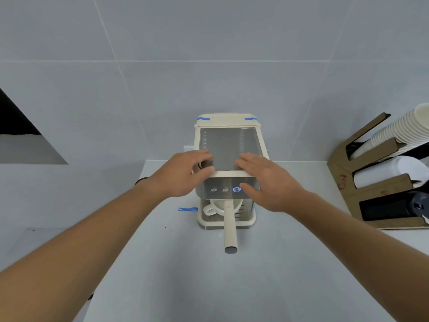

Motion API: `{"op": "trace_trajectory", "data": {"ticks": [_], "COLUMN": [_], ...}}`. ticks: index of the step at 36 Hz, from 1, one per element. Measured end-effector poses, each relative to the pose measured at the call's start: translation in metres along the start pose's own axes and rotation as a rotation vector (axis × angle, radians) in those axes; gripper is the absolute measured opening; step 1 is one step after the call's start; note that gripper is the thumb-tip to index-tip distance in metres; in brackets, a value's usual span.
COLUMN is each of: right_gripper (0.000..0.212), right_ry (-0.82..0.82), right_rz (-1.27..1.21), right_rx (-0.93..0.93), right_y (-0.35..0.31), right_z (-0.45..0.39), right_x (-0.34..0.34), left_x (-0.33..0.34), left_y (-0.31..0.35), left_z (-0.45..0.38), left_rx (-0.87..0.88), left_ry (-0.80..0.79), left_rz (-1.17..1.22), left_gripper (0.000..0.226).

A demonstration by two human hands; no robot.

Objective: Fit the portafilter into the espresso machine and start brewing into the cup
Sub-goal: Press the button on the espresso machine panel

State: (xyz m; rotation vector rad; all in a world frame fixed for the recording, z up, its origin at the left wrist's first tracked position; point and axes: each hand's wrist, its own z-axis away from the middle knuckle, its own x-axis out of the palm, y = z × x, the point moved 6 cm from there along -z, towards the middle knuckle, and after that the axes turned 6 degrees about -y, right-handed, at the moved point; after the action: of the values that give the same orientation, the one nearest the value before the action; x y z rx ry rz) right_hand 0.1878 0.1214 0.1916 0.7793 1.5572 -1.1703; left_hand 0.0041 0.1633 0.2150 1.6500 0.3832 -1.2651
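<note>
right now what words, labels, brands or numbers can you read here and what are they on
No text is legible in this view.
Cardboard cup holder: faint red printed marks on its side, too blurred to read.
Espresso machine: three round front buttons with icons only, too small to make out; the rightmost glows blue.
Blue tape strips: blank.
Cup and portafilter: no markings visible.

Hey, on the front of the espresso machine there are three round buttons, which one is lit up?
The rightmost button, nearest the right hand's thumb. It glows with a blue ring, while the left button and middle button are unlit plain metal.
</note>
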Motion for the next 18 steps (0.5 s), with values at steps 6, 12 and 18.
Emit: {"op": "trace_trajectory", "data": {"ticks": [6,12,18], "right_gripper": [0.062,0.069,0.066], "right_ry": [0.007,0.103,0.185], "right_rz": [0.157,0.192,0.191], "right_rx": [-0.076,-0.064,-0.061], "right_y": [0.006,0.013,0.015], "right_z": [-0.011,-0.012,-0.014], "right_x": [0.014,0.024,0.03], "left_x": [0.013,0.023,0.029], "left_y": [-0.002,-0.008,-0.01], "left_z": [-0.015,-0.029,-0.035], "left_rx": [-0.031,-0.027,0.04], "left_ry": [-0.042,-0.032,-0.01], "left_rz": [-0.008,-0.084,-0.244], "left_gripper": [0.044,0.057,0.059]}}
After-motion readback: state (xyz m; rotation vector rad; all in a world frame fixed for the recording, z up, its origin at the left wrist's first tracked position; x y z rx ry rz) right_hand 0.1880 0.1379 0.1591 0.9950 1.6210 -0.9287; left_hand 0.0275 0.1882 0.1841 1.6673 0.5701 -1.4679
